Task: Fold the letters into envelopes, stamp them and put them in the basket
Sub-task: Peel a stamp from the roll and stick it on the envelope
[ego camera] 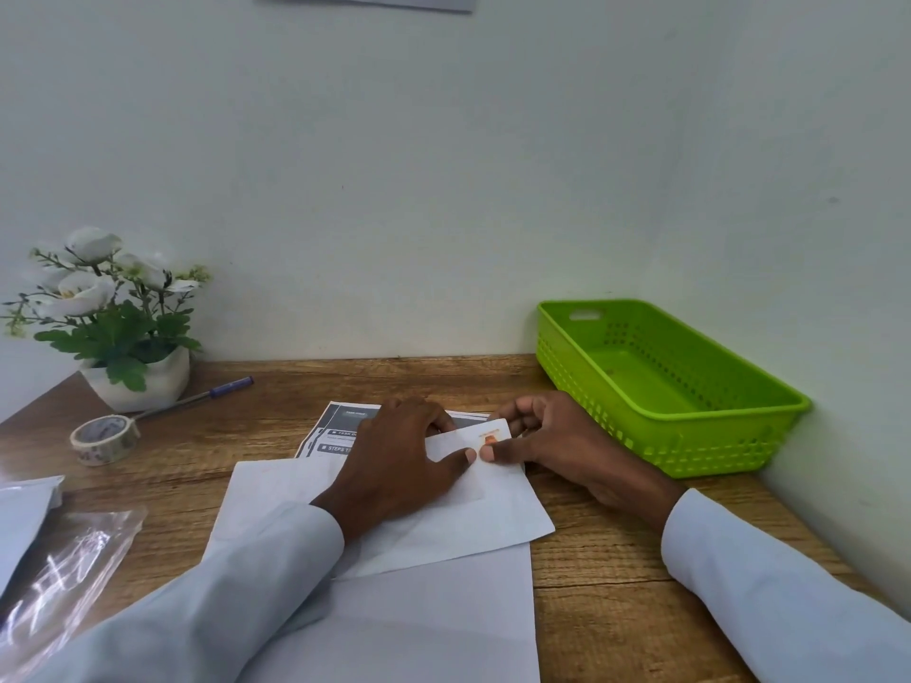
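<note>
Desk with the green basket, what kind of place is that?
Probably a small office or home desk set against a wall. A pen, a roll of tape and a potted plant sit on it, and the left hand and right hand press a stamp onto an envelope.

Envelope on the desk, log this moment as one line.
step: stamping | envelope: flat on desk | stamp: top corner | both hands pressing | basket: empty

The table (606,574) is showing a matt wood grain with rough-looking lines, and the envelope (493,515) and the sheets (434,628) lying on it are looking like smooth matt white paper. The basket (690,436) is gleaming as glossy green perforated plastic, while the clear bag (64,574) is glinting like thin crinkled film.
</note>
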